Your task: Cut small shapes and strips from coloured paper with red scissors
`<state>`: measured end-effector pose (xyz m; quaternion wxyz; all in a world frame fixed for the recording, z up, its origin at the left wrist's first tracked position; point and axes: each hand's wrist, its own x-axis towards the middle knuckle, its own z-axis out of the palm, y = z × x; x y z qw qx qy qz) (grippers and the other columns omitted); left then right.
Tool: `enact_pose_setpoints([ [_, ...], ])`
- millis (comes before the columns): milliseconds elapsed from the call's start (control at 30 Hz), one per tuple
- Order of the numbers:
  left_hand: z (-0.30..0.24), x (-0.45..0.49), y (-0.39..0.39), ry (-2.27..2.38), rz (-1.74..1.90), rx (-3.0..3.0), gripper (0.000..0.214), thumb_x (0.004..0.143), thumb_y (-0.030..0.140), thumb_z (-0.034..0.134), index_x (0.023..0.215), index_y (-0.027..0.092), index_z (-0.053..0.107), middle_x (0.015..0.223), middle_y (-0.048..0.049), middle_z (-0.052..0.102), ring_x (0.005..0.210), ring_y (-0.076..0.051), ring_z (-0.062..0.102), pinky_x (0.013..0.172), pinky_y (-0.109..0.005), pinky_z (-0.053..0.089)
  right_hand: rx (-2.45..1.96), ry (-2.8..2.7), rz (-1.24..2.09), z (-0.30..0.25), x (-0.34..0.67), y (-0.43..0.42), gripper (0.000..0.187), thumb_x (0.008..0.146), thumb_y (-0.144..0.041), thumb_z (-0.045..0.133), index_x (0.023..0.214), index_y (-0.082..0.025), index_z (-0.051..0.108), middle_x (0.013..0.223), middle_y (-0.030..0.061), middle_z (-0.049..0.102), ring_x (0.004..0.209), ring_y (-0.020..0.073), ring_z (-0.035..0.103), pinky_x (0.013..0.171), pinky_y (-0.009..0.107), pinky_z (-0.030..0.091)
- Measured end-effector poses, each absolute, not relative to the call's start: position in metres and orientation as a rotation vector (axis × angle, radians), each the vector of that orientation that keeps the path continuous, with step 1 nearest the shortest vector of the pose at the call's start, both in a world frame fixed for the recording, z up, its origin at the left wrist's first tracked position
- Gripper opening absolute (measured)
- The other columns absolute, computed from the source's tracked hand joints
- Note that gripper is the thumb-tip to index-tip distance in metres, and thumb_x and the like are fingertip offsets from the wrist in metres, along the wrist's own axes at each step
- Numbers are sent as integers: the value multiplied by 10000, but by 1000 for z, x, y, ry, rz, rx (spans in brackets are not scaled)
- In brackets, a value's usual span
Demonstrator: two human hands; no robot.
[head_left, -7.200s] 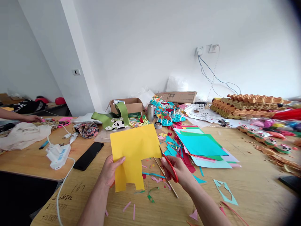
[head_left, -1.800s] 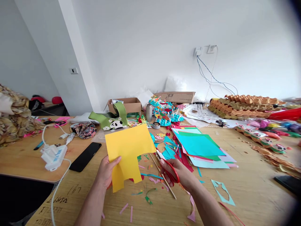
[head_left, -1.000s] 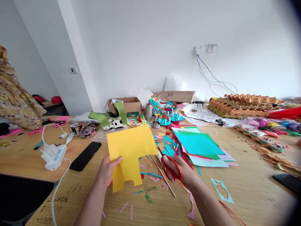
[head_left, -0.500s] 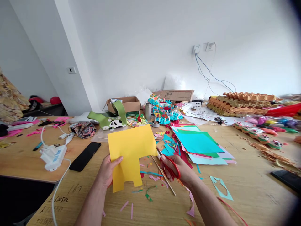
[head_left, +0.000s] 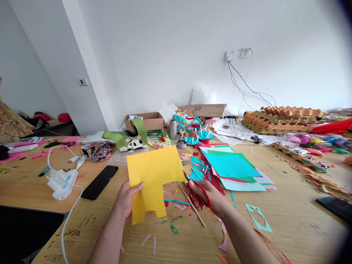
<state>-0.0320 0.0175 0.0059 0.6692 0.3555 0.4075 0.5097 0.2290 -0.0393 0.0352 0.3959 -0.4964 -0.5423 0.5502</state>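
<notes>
My left hand [head_left: 125, 200] grips the lower left of a yellow paper sheet [head_left: 154, 176], held upright over the wooden table [head_left: 288, 220]; its thumb lies across the front. The sheet has rectangular notches cut from its lower corners. My right hand [head_left: 211, 200] is closed in the red handles of a pair of scissors [head_left: 196, 190], whose blades point at the sheet's right edge. A thin wooden stick [head_left: 191, 203] lies on the table under the scissors, among coloured paper scraps [head_left: 176, 220].
A stack of coloured paper sheets [head_left: 233, 167] lies right of the scissors. A black phone [head_left: 99, 177], a white charger with cable [head_left: 62, 180], a cardboard box [head_left: 148, 123], a green panda bag [head_left: 129, 137] and egg trays [head_left: 286, 119] stand around. Patterned fabric [head_left: 12, 123] shows at far left.
The yellow sheet and scissors have stayed almost in place, the scissors' blades closing in on the sheet's right edge. The patterned fabric at far left has dropped lower and moved out of view.
</notes>
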Motion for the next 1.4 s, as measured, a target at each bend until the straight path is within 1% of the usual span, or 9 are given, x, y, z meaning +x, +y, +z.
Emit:
enact_pose_setpoints([
  [100,6,-32,17,918,1144,799,513,549,218,799,1027,115,643,971,-137,704,882,-312,661,746,-394,527,-1267,-1368,1394,34,230,-39,527,780,-654,449,628,-159,546,390,-31,509,343,83,425,411,230,275],
  [267,7,-32,16,894,1139,785,531,552,210,798,1049,117,637,962,-135,706,886,-308,661,779,-406,522,-1286,-1371,1373,34,228,-38,541,780,-661,443,648,-150,559,384,-29,503,337,82,425,400,225,254],
  [567,7,-32,16,896,1123,804,548,548,214,800,1061,121,633,972,-136,704,889,-310,660,761,-395,527,-1348,-1361,1341,38,225,-39,526,769,-659,452,633,-158,541,384,-14,533,347,95,444,397,226,234],
  [833,8,-30,15,928,1125,826,470,542,236,797,971,109,653,945,-145,707,864,-320,663,713,-397,533,-1346,-1335,1371,35,224,-37,456,751,-616,514,654,-170,517,415,-24,549,381,109,496,416,222,278],
  [1033,8,-28,15,923,1119,843,447,557,238,792,958,101,649,948,-152,705,866,-322,661,715,-397,532,-1354,-1345,1344,35,223,-36,459,759,-616,502,646,-171,501,422,-18,557,383,105,497,413,219,274],
  [1167,7,-29,15,903,1114,845,425,579,230,784,963,109,651,957,-143,705,878,-308,661,755,-391,523,-1373,-1370,1312,35,223,-36,471,768,-620,491,620,-172,490,417,-25,543,383,95,480,414,215,274],
  [1333,7,-30,16,903,1116,840,443,574,229,787,976,106,649,956,-145,705,873,-309,662,757,-395,521,-1370,-1359,1347,33,224,-37,486,783,-617,472,653,-153,535,460,11,594,396,108,517,414,212,281],
  [1400,7,-29,15,911,1114,839,434,573,232,788,964,106,648,950,-143,707,874,-310,661,754,-394,522,-1370,-1350,1368,33,225,-37,497,782,-617,474,637,-147,543,454,24,601,390,112,519,411,212,283],
])
